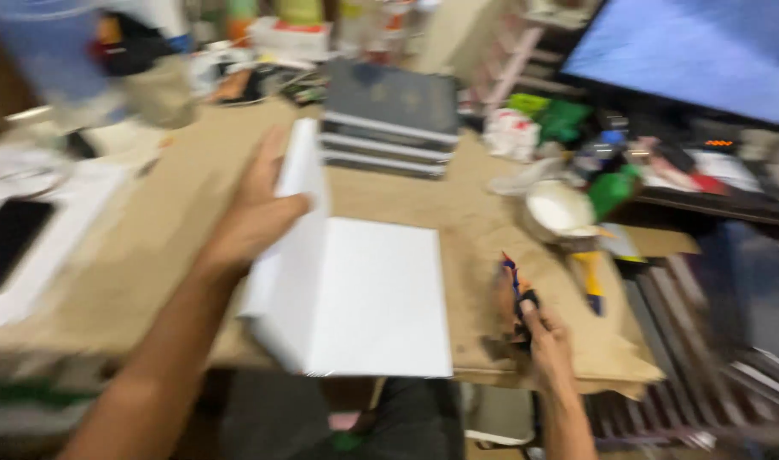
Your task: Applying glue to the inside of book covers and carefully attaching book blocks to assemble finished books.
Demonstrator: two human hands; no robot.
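Nearest the camera, a flat white rectangular box (355, 298) lies on the brown paper-covered desk (176, 221), long axis running away from the person. Left hand (253, 213) clasps its raised left edge, thumb over the top. Right hand (547, 345), well apart rightward, pinches a small blue-and-orange tool (516, 285).

1. A stack of dark books (391, 115) lies on the brown table (185, 196), just beyond the grip.
2. A white bowl (558, 209) sits to its right.
3. A black phone (10, 241) lies well left.
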